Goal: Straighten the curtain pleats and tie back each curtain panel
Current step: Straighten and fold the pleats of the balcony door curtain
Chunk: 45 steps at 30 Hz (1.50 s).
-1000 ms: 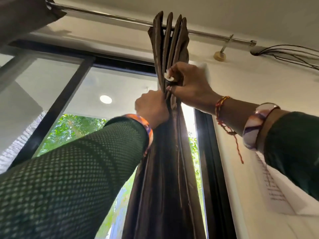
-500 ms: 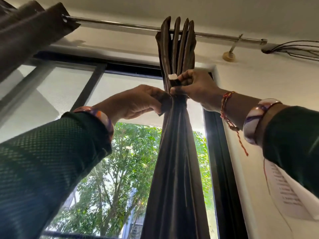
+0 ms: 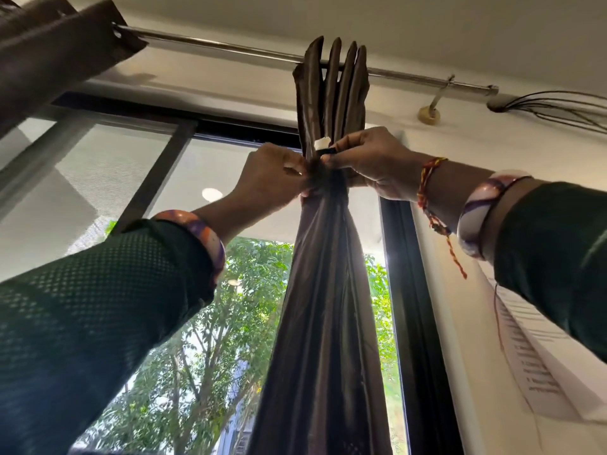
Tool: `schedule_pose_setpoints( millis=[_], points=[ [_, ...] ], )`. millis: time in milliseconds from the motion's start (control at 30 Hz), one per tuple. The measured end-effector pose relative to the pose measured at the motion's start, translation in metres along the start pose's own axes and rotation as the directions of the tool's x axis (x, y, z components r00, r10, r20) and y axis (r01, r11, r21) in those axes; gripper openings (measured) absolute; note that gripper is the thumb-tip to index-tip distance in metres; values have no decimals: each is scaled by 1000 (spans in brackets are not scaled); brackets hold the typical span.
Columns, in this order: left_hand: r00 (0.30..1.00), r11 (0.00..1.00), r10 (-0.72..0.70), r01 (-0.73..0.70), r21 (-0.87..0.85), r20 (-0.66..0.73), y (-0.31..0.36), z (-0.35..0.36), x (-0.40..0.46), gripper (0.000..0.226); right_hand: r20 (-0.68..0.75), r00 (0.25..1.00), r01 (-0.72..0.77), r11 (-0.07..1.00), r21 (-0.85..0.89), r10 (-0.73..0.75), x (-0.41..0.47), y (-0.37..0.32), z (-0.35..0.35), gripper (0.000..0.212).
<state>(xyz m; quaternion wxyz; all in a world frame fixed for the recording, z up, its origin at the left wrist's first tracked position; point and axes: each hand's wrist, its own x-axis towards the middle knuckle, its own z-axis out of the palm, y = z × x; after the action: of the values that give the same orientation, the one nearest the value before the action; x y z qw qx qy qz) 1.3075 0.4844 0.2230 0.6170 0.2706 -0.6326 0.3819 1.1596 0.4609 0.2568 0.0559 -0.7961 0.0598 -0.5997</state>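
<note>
A brown curtain panel point(image 3: 325, 290) hangs gathered into tight pleats from a metal rod point(image 3: 230, 47). High up, just under the rod, a dark tie-back strap with a white end point(image 3: 323, 146) wraps the bunch. My right hand point(image 3: 371, 162) pinches that strap from the right side. My left hand point(image 3: 272, 174) grips the gathered fabric and the strap's other end from the left. Both hands press against the bunch at the same height. A second brown curtain panel point(image 3: 56, 50) hangs bunched at the top left.
The dark window frame point(image 3: 414, 307) stands right of the panel, with trees outside. A rod bracket point(image 3: 430, 110) and a bundle of wires point(image 3: 551, 106) sit on the wall at the top right. A printed sheet point(image 3: 538, 366) hangs on the right wall.
My left hand rose from below the tie point to meet my right hand at the strap. The view tilted down slightly, so the rod and curtain top sit lower in frame.
</note>
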Motion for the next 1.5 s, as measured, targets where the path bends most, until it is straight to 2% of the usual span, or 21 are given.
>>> schedule_pose_setpoints(
  millis=[67, 100, 133, 167, 233, 300, 333, 400, 500, 533, 600, 700, 767, 833, 933, 1000, 1067, 1200, 1300, 1433, 1500],
  points=[
    [951, 890, 303, -263, 373, -54, 3, -1, -1, 32, -11, 1000, -27, 1000, -8, 27, 2, -1, 3, 11],
    [911, 811, 411, -357, 464, -17, 5, -1, -3, 37, -15, 999, -42, 999, -2, 42, 3, -2, 4, 11],
    [892, 753, 451, -404, 520, 40, 6, -2, -5, 42, -19, 998, -55, 998, 15, 55, 3, -3, 6, 10],
    [875, 709, 473, -444, 547, 97, 8, -2, -5, 43, -18, 998, -63, 997, 37, 64, 4, -3, 6, 9],
    [816, 634, 539, -555, 538, 207, 6, 1, 0, 31, 0, 997, -80, 995, 53, 80, 5, -5, 8, 6],
    [766, 566, 573, -627, 536, 292, 1, 2, 8, 23, 22, 994, -107, 994, -7, 107, 7, -6, 9, 3],
    [767, 557, 555, -630, 540, 322, -1, 2, 11, 22, 33, 991, -127, 991, -31, 128, 8, -5, 10, 7],
    [816, 635, 499, -574, 517, 292, -6, 3, 13, 24, 77, 984, -162, 987, 11, 160, 8, -5, 8, 9],
    [923, 855, 375, -381, 352, 89, -12, 6, 13, 26, 257, 955, -193, 967, 168, 146, 1, -7, 0, 7],
    [946, 905, 319, -322, 279, 57, -13, 7, 13, 22, 321, 939, -180, 972, 150, 125, -1, -8, -1, 6],
    [970, 942, 235, -243, 229, 64, -18, 12, 16, 19, 346, 933, -112, 993, 33, 94, -4, -7, 1, 14],
    [973, 930, 186, -219, 293, 138, -26, 21, 20, 24, 273, 961, -33, 997, -76, 53, 0, -2, 6, 40],
    [969, 931, 161, -213, 296, 189, -28, 25, 19, 33, 218, 976, 29, 982, -187, 13, 2, 2, 8, 40],
    [957, 921, 172, -240, 306, 235, -25, 26, 17, 37, 115, 987, 143, 941, -306, -113, 3, 12, 14, 31],
    [954, 888, 164, -254, 382, 253, -22, 27, 13, 34, -95, 926, 298, 863, -407, -365, 7, 36, 29, 34],
    [953, 844, 158, -267, 466, 260, -26, 28, 10, 31, -224, 868, 313, 839, -445, -443, 8, 49, 36, 36],
    [953, 834, 153, -267, 484, 261, -33, 29, 7, 24, -325, 846, 287, 875, -389, -422, 8, 56, 37, 30],
    [950, 898, 121, -228, 377, 288, -38, 31, 1, 23, -264, 912, 224, 921, -318, -313, 12, 66, 39, 26],
    [947, 902, 131, -237, 361, 295, -37, 30, -4, 33, -271, 930, 183, 951, -250, -250, 16, 67, 41, 27],
    [986, 835, 147, -169, 524, 84, -28, 30, -7, 32, -382, 913, 110, 988, -110, -144, 28, 63, 43, 21],
    [981, 790, 195, -160, 591, 5, -22, 30, -9, 30, -403, 906, 86, 989, -118, -127, 32, 60, 42, 24]
  ],
)
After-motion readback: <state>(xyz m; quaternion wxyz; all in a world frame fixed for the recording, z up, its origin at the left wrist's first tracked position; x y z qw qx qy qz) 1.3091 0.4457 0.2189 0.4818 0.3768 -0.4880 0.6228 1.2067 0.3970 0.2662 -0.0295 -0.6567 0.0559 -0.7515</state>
